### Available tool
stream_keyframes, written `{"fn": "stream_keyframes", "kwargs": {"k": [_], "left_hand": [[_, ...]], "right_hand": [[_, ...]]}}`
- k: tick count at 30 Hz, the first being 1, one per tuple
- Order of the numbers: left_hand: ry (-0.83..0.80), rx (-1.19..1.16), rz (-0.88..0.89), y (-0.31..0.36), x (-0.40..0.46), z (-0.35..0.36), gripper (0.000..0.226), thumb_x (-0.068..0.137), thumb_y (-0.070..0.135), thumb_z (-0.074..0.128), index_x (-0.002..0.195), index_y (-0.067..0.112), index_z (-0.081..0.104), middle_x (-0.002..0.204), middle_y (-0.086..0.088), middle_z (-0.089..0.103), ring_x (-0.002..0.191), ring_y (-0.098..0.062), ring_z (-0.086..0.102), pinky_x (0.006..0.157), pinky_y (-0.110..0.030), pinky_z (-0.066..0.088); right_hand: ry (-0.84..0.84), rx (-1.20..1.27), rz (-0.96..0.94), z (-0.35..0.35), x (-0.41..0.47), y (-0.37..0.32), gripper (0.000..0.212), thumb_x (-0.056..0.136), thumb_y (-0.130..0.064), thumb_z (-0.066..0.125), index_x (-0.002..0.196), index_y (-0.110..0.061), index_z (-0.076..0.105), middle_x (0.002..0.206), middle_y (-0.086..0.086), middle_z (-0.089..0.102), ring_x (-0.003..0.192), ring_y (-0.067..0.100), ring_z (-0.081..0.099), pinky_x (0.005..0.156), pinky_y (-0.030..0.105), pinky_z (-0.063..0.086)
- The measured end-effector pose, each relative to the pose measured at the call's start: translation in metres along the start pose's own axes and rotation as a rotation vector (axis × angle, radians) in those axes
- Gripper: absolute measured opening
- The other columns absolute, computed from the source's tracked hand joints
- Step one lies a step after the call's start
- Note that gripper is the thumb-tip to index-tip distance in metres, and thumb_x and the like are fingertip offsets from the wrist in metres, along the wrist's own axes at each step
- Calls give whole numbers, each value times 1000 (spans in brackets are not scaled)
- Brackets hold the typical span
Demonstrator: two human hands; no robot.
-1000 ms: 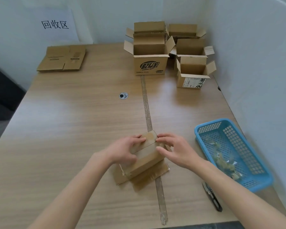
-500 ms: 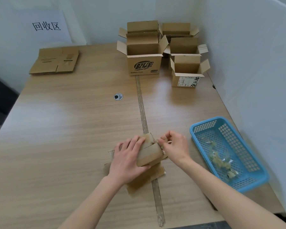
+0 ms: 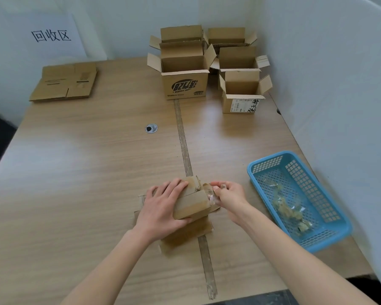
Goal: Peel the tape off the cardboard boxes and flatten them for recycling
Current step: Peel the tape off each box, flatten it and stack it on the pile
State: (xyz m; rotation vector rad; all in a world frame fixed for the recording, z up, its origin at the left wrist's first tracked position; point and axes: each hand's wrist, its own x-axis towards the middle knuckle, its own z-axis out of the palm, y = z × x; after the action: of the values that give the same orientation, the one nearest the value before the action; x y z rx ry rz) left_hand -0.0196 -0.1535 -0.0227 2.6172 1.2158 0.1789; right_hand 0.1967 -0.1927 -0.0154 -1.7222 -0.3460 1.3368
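A small cardboard box (image 3: 191,204) lies on its side near the front of the wooden table (image 3: 86,172), its flaps spread flat under it. My left hand (image 3: 163,206) lies over the box's left part, fingers across the top and thumb at the front. My right hand (image 3: 228,194) is at the box's right end and pinches a strip of clear tape (image 3: 211,198) that comes off the cardboard.
A blue plastic basket (image 3: 330,219) with crumpled tape stands at the right. Several open boxes (image 3: 186,84) cluster at the back by the white wall. A flattened box (image 3: 66,81) lies at the back left under a paper sign (image 3: 51,36).
My left hand slid from the box's top edge to lie over its left side. My right hand took hold of the tape at the right end and pulled it out from the box.
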Motion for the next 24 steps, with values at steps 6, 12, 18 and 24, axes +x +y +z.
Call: {"fn": "stream_keyframes", "kwargs": {"k": [6, 12, 18, 24], "left_hand": [[-23, 26, 27, -1, -3, -2, 100, 69, 78, 61, 154, 35, 31, 160, 14, 32, 142, -14, 35, 113, -44, 30], [-11, 42, 31, 0, -3, -2, 100, 68, 78, 62, 153, 34, 33, 159, 12, 34, 141, -15, 37, 112, -41, 28], [41, 16, -81, -2, 2, 0, 97, 69, 80, 61, 151, 38, 32, 156, 16, 36, 136, -13, 39, 107, -43, 33], [27, 31, -67, -5, 1, 3, 98, 67, 80, 61, 151, 38, 32, 157, 16, 34, 137, -16, 42, 107, -43, 30]], "right_hand": [[-329, 11, -91, -26, -13, 5, 18, 102, -14, 58, 112, -10, 72, 118, 23, 69, 103, 21, 70, 83, 28, 59], [-136, -219, -157, -16, -8, 6, 21, 83, -19, 83, 100, -17, 71, 106, 12, 73, 94, 22, 74, 78, 33, 63], [46, 23, -69, -14, -10, 18, 15, 94, 4, 63, 96, -10, 67, 103, 15, 69, 76, 19, 75, 71, 30, 63], [-222, -590, -485, -42, -30, 17, 26, 96, -26, 69, 122, -24, 72, 112, -12, 72, 103, 0, 67, 94, 21, 51]]}}
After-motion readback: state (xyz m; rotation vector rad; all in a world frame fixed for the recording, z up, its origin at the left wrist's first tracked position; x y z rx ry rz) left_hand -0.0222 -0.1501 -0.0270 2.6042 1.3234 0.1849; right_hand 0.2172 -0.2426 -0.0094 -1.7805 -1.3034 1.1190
